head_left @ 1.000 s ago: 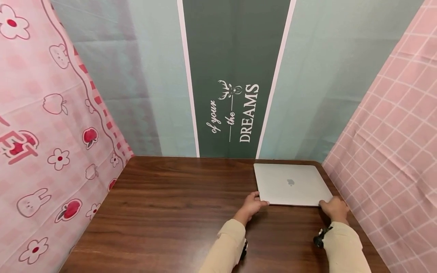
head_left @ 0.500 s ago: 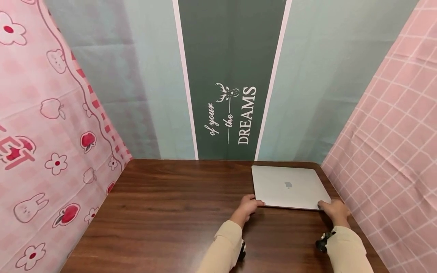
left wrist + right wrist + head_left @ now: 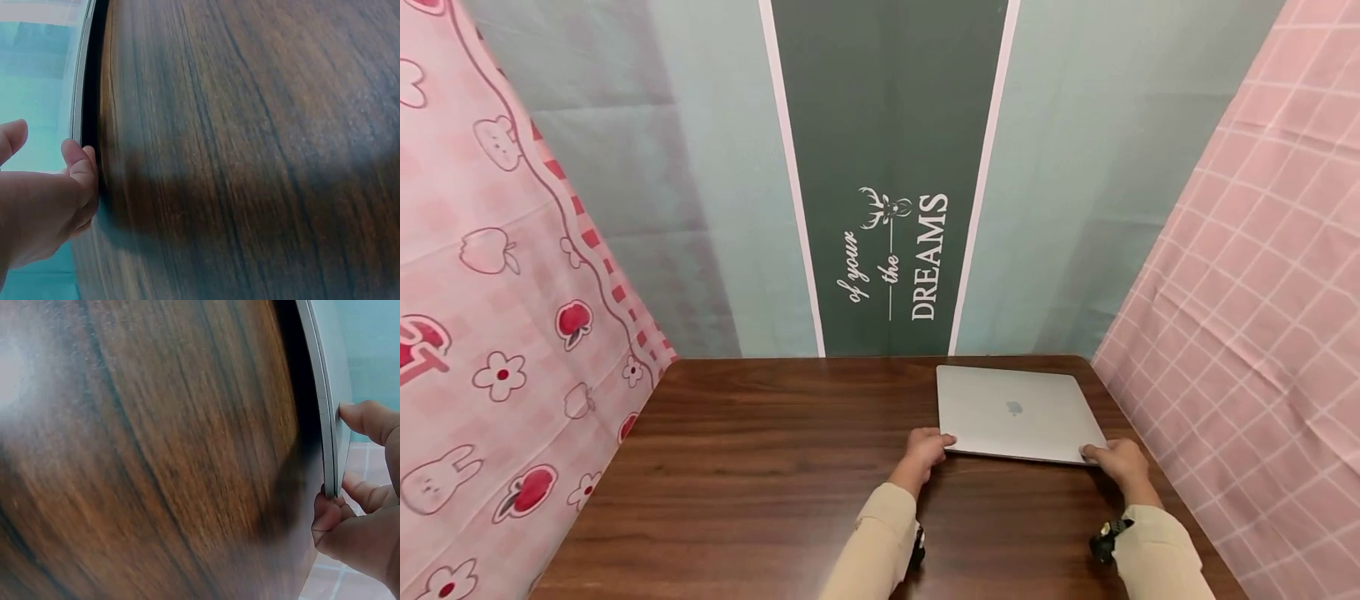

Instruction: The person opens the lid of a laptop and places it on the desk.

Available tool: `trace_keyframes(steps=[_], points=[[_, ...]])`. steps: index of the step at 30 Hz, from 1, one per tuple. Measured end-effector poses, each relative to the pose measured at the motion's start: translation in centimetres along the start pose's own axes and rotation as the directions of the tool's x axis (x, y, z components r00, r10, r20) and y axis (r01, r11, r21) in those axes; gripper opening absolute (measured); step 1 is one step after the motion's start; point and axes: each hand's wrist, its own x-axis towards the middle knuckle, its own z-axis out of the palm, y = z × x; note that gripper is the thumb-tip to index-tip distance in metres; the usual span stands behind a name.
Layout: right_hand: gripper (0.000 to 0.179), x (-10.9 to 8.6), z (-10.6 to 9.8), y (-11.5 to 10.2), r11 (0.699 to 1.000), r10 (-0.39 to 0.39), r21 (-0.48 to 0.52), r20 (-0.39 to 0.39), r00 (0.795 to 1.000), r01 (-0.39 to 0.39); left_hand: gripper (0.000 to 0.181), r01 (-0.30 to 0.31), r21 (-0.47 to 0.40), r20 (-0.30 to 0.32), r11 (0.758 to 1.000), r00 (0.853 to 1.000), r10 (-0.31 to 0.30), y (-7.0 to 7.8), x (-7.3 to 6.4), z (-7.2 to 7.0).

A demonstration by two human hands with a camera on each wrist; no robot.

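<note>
A closed silver laptop (image 3: 1037, 433) with a grey apple logo lies at the far right of the brown wooden table. My left hand (image 3: 925, 448) grips its near left corner, thumb on the lid and fingers curled at the edge below. At the near right corner, my right hand (image 3: 1122, 463) pinches the laptop between the thumb on top and the fingers underneath. In the right wrist view, the right thumb (image 3: 369, 419) presses the lid while curled fingers (image 3: 326, 515) sit under the corner. A dark band runs along the laptop's underside in both wrist views.
The wooden table (image 3: 737, 483) extends left of the laptop. A pink grid cloth (image 3: 1240, 292) hangs close on the right, a patterned pink cloth (image 3: 527, 333) on the left. Behind the far edge hangs a green curtain (image 3: 880, 108) with white lettering.
The laptop has shifted slightly left on the table, away from the right edge, and turned a little, with both hands holding it. The head view has also shifted slightly.
</note>
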Motion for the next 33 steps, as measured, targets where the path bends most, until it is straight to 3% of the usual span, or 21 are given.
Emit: trace_keyframes(steps=[7,13,20,33], points=[[0.042,-0.2,0.2,-0.5,1.0,0.007,0.024,-0.016,1.0,-0.007,0.051,-0.02,0.074,-0.019,0.997,1.0,0.021,0.1,-0.3,-0.1],[0.033,-1.0,0.8,-1.0,0.998,0.017,0.069,-0.029,0.999,-0.015,0.058,-0.04,0.159,-0.017,0.986,0.999,0.043,0.2,-0.8,-0.4],[0.049,-1.7,1.6,-1.3,0.99,0.047,0.138,-0.042,0.998,-0.041,0.057,-0.07,0.149,-0.018,0.986,0.997,0.073,-0.1,-1.1,-1.7],[0.046,-3.1,3.9,-2.9,0.968,0.047,0.247,-0.064,0.997,-0.03,0.06,-0.08,0.111,-0.042,0.991,0.995,0.085,-0.7,-2.1,-3.9]])
